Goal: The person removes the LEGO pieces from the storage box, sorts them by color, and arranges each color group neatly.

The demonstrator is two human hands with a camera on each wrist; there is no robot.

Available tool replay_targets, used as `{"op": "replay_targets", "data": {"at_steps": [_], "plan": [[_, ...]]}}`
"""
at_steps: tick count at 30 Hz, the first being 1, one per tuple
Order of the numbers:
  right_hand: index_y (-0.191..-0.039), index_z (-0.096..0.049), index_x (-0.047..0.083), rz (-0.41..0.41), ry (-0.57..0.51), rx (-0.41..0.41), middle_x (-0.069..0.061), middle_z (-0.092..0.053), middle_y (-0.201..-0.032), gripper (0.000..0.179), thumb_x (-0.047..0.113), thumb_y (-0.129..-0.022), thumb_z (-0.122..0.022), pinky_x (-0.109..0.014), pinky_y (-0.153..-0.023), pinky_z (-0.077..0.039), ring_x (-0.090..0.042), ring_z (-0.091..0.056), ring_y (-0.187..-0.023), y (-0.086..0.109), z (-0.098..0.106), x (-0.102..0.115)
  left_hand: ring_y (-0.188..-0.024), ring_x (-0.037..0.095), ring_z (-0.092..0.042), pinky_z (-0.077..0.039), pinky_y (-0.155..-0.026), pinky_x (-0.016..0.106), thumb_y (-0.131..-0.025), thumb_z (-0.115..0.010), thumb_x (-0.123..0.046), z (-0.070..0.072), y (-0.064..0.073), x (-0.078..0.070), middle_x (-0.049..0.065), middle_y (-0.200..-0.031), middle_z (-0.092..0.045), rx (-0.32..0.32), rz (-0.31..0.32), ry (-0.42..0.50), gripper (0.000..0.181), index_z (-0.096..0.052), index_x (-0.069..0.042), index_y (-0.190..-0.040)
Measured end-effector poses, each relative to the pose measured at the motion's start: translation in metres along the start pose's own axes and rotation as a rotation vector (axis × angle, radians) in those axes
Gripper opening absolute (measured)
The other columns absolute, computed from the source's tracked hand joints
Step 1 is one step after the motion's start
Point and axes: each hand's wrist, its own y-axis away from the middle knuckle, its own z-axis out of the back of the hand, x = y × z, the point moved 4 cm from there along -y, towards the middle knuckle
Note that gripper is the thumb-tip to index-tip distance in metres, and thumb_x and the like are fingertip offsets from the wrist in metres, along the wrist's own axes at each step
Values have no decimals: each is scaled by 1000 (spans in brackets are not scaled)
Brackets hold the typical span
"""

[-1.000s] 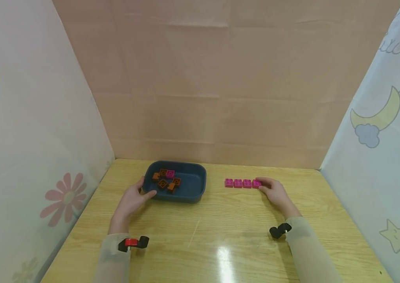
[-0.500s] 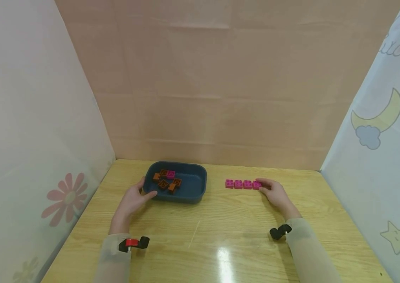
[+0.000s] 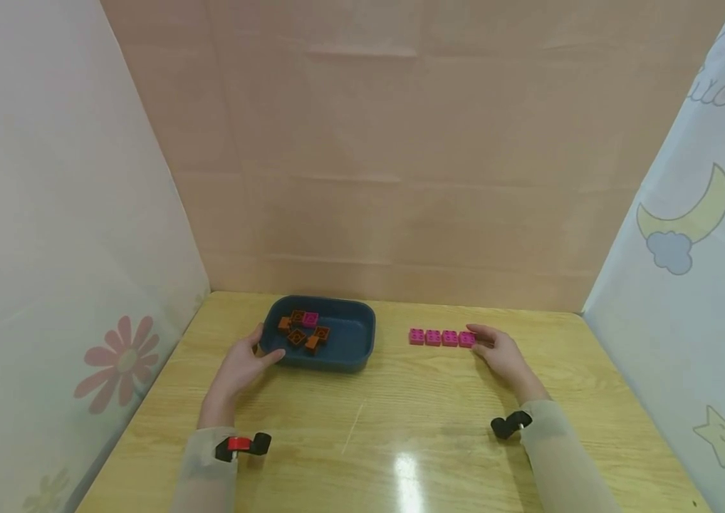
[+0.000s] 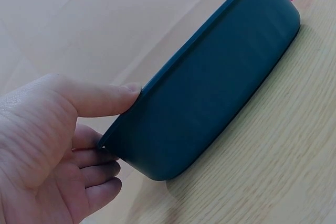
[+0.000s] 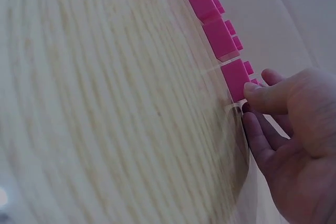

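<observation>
My left hand (image 3: pixel 241 365) grips the left end of a dark blue tray (image 3: pixel 362 349), thumb over the rim and fingers under it in the left wrist view. Inside the tray lie several orange bricks (image 3: pixel 312 343) and one pink brick (image 3: pixel 310 319). To the right, several pink toy bricks stand studs up in a straight row on the table. My right hand (image 3: pixel 502 354) is at the end brick (image 3: pixel 466 340), its thumb and forefinger parted around the brick's right end. In the right wrist view the thumb tip overlaps the corner of this end brick (image 5: pixel 236 80).
The wooden table (image 3: pixel 362 413) backs onto a tan paper wall (image 3: pixel 362 178). Patterned white sheets close off the left side (image 3: pixel 80 214) and the right side (image 3: pixel 676 335). Table surface lies between tray and brick row. A black camera mount sits on each wrist.
My right thumb has drawn slightly back from the end brick, showing more of it. The brick row and the left hand on the tray stay as they were; the head view tilts a little.
</observation>
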Motion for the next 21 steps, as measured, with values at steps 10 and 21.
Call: {"op": "replay_targets", "data": {"at_steps": [10, 21], "plan": [[-158, -49, -1, 8, -83, -48, -28, -48, -159, 49, 6, -110, -57, -39, -117, -44, -44, -44, -149, 3, 7, -1, -158, 49, -22, -24, -127, 58, -104, -74, -28, 0, 0, -1, 27, -173, -18, 0, -4, -12, 91, -18, 7, -167], [-157, -52, 1, 26, -105, -124, -24, -51, -159, 47, 7, -110, -58, -54, -120, -40, -41, -45, -149, 8, 10, 13, -156, 49, -25, -27, -126, 59, -104, -74, -29, -1, 2, -4, 28, -172, -21, -3, -1, -29, 91, -19, 8, -167]]}}
